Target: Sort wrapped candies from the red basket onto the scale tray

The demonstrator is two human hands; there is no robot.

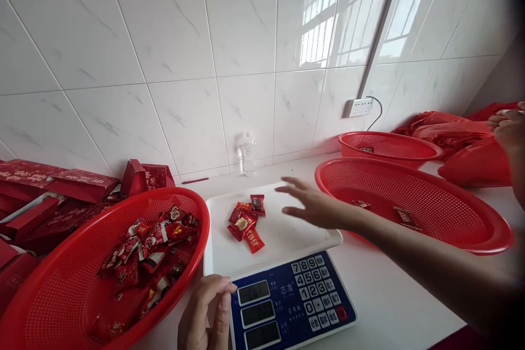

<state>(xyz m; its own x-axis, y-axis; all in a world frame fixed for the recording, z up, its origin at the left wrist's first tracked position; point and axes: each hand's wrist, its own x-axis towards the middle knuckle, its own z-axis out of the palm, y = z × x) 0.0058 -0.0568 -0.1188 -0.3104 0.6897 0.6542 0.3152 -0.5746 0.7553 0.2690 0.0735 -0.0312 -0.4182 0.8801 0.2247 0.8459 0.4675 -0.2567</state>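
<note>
My right hand [305, 202] is over the right part of the white weighing pan [283, 235], fingers stretched out and holding nothing. To its left on the pan lies a small heap of red-wrapped candies [246, 221]. My left hand [207, 309] is by the left edge of the scale [287, 290], its index fingertip at the corner beside the displays. Its fingers are loosely bent, with a gap between thumb and index finger, and nothing shows in them. The display digits are too dim to read. Left of the scale, a red basket [192, 197] holds many wrapped candies [156, 240].
Red boxes [77, 186] are piled at the far left. A clear bottle [249, 156] stands by the tiled wall. On the right are two red baskets [459, 197] with a few packets. Beyond them, another person's hand [506, 120] is at red bags [447, 131].
</note>
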